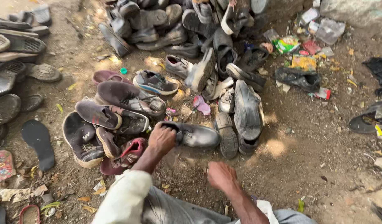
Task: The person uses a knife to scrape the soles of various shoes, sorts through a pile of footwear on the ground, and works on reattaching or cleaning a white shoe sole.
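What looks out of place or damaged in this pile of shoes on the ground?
Several things. A loose black insole lies apart on the dirt at left. Many shoes lie overturned, soles up, like the grey one. Crumpled wrappers litter the upper right. The left hand grips a black leather shoe, which looks intact.

**Worn footwear heap on dirt ground**

Left hand point(162, 139) gripped the heel opening of a black leather shoe point(196, 135) that lay on its side. Right hand point(221, 176) rested, fingers curled, on bare dirt ground point(307, 157) nearby. Grey sneaker point(154, 82), upturned soles, loose black insole point(38, 143) and pink scrap point(201, 105) lay around. Packaging litter point(303, 62) sat beyond, upper right.
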